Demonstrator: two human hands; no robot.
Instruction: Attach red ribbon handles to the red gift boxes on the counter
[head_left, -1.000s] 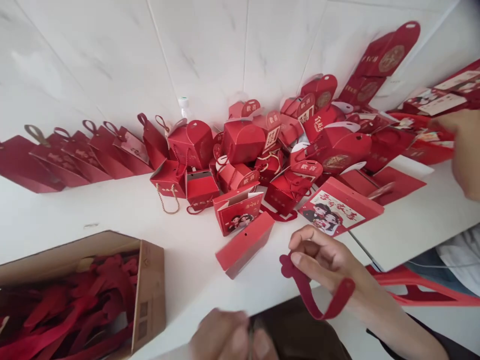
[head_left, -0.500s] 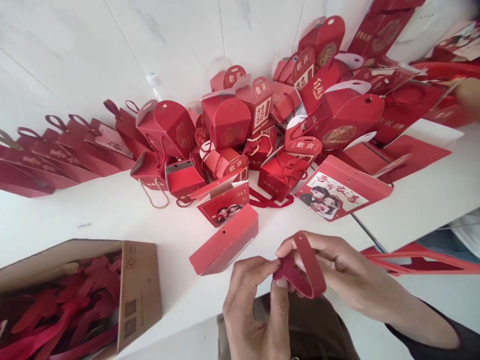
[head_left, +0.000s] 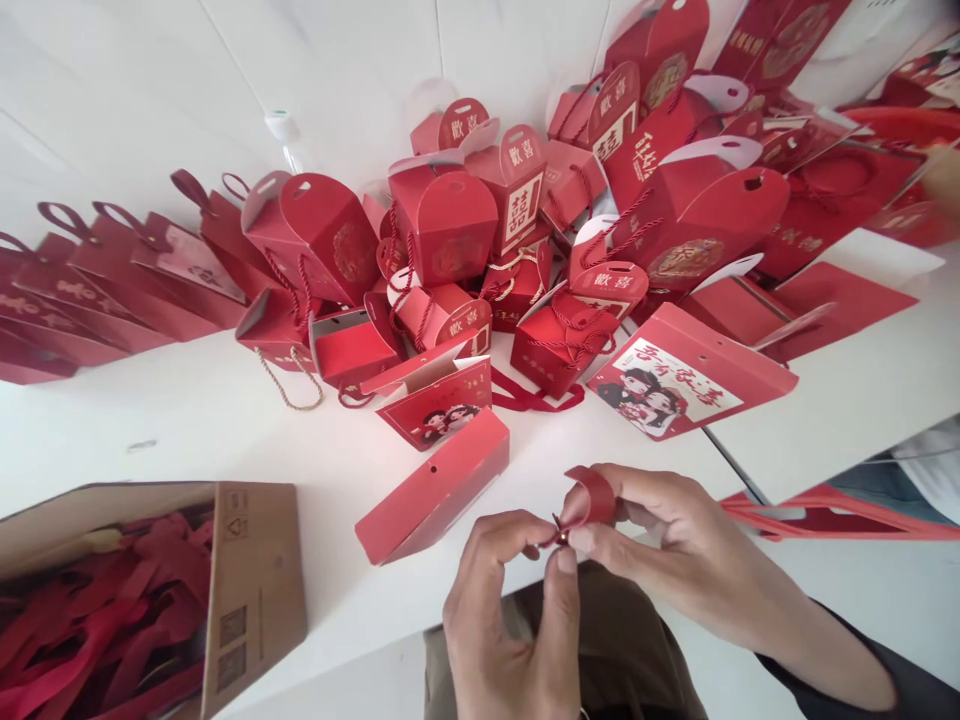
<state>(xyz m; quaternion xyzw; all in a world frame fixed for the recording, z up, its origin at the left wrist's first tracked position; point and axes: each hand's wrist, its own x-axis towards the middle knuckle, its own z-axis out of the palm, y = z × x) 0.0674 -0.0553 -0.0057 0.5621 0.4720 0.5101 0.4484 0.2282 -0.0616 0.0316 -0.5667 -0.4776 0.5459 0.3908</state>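
Between my two hands, above the table's front edge, is a dark red strap (head_left: 595, 494) bent into a curl, with a small gold-coloured stud (head_left: 561, 538) at its lower end. My left hand (head_left: 510, 610) pinches that end between thumb and fingers, close to the stud. From the other side, my right hand (head_left: 667, 540) grips the strap's curved part, its thumb reaching to the stud. Just beyond my hands lies a red gift box (head_left: 435, 490) on its side, a small hole in its upper face. Behind it stands an open red box (head_left: 442, 405) with a printed couple.
A cardboard carton (head_left: 259, 590) full of red straps stands at the left. Red gift boxes (head_left: 442, 230) crowd the back of the white table (head_left: 330, 540), with a row of strapped boxes (head_left: 112, 280) at the back left. At the right is a red stool (head_left: 825, 515).
The strap has turned from a hanging loop to a curl pointing up, and the gold stud now shows. My right fingers have closed in on it. The camera view has shifted slightly.
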